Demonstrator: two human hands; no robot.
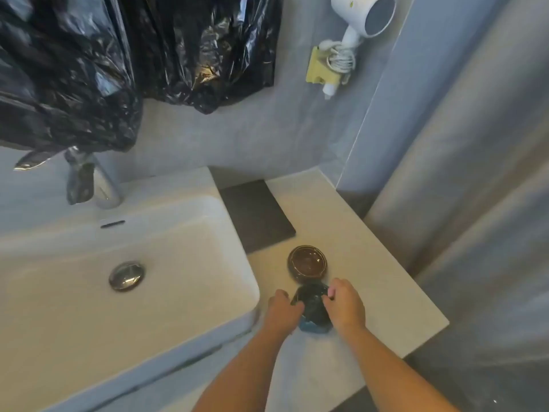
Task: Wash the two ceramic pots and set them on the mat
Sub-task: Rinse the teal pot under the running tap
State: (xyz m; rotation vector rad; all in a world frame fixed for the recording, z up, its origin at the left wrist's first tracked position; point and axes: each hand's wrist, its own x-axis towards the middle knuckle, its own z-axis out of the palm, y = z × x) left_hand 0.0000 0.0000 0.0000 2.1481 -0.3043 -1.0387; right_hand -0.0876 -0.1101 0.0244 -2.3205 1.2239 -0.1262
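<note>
A dark blue ceramic pot [313, 307] stands on the white counter, just right of the sink. My left hand [282, 312] grips its left side and my right hand [346, 306] grips its right side, fingers curled over the rim. Directly behind it, touching or nearly so, sits a brown glazed pot [307, 260] with a gold rim. Further back lies the dark grey mat [255, 215], with nothing on it.
The white sink [89, 292] with a metal drain plug [127, 275] fills the left. A chrome tap [89, 181] stands behind it under black plastic bags [89, 69]. A white hair dryer [365, 19] hangs on the wall. The counter [371, 263] ends at the right.
</note>
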